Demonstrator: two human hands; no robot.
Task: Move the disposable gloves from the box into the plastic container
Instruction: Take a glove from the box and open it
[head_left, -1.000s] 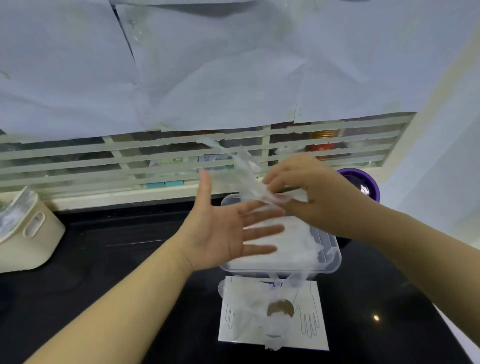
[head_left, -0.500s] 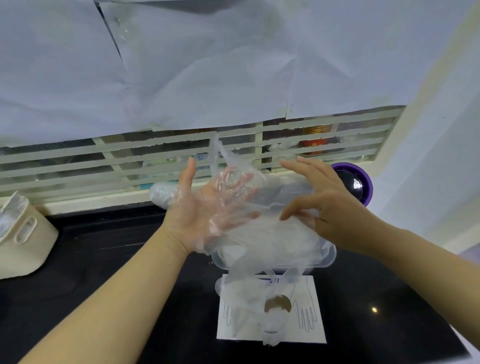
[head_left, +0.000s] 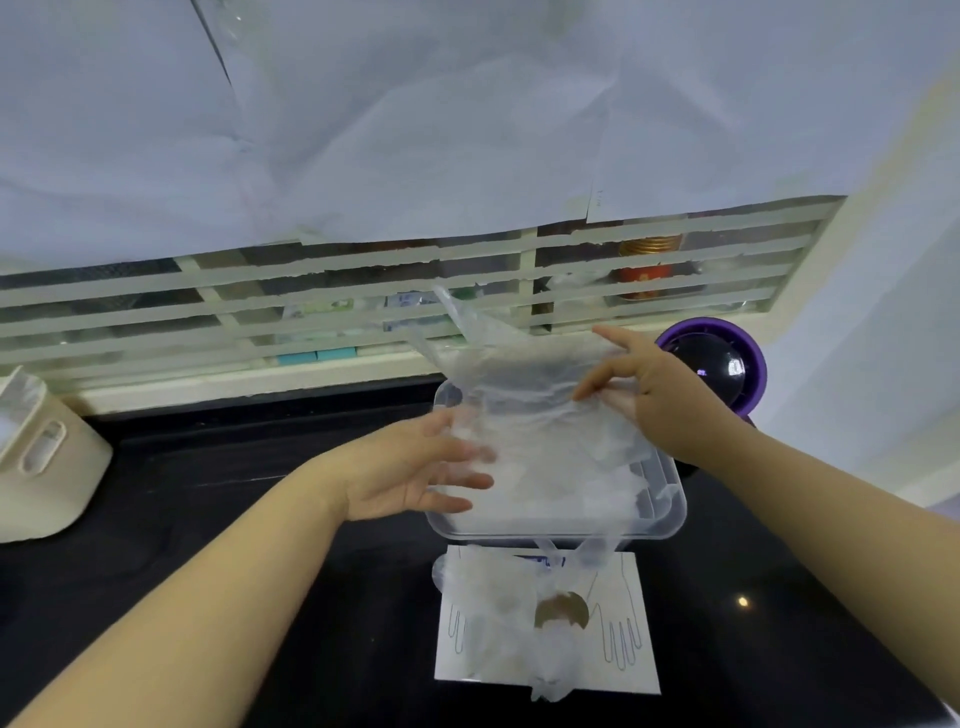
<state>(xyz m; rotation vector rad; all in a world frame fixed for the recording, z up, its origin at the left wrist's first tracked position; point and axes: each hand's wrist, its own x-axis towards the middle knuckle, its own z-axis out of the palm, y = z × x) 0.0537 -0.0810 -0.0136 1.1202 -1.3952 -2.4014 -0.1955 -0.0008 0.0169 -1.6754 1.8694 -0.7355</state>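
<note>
Above the plastic container, the left hand touches a clear glove the right hand seemingly pinches.

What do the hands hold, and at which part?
A clear glove above the plastic container: right hand pinches its right edge; left hand, fingers open, touches its left edge.

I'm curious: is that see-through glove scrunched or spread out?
Spread out: the thin clear plastic glove stretches between left hand and right hand.
</note>
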